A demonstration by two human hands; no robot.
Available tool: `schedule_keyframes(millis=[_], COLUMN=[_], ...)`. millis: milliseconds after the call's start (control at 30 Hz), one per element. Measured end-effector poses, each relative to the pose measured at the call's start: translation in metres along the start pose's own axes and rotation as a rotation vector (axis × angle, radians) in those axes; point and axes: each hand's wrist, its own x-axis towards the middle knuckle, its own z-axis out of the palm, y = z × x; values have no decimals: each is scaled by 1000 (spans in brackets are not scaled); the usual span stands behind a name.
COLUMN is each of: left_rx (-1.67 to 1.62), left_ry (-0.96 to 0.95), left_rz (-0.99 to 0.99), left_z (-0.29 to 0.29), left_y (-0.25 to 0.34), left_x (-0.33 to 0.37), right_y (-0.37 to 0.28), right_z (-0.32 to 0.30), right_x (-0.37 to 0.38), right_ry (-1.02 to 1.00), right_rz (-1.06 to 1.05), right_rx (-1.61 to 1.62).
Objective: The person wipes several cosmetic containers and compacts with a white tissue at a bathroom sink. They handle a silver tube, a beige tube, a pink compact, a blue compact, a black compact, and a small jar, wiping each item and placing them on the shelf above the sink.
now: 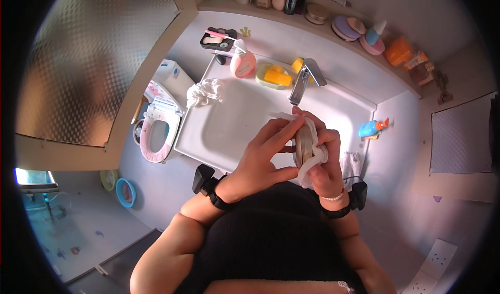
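Observation:
Over the front of the white sink, my two hands meet round a flat, round beige case that looks like a cosmetic compact, seen nearly edge-on. My left hand grips it from the left, thumb near the lower edge and fingers at the top. A white cloth is bunched in my right hand and pressed against the case's right side. The cloth and fingers hide much of that side. Another crumpled white cloth lies on the sink's left rim.
A chrome faucet rises behind my hands. Along the back rim are a pink pump bottle and a dish with a yellow item. A blue bottle stands right. Above, a shelf carries cosmetics; an opened cabinet door hangs left.

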Motion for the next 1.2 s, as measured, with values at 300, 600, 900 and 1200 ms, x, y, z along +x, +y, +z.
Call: schedule_keyframes(millis=[300,600,900,1200], left_rx=[273,194,340,-512], left_ry=[5,46,-45,-58], left_rz=[87,123,182,-93], left_z=[4,3,6,-5], left_y=[-8,-4,-13,-11], left_x=[-3,0,-10,-16], right_y=[-12,-7,-16,-10], right_z=[-5,2,0,-12], right_x=[9,2,6,-6], right_ry=[-42,26,254,102], right_rz=[12,18,264,263], right_rx=[-68,-29,26,-8])
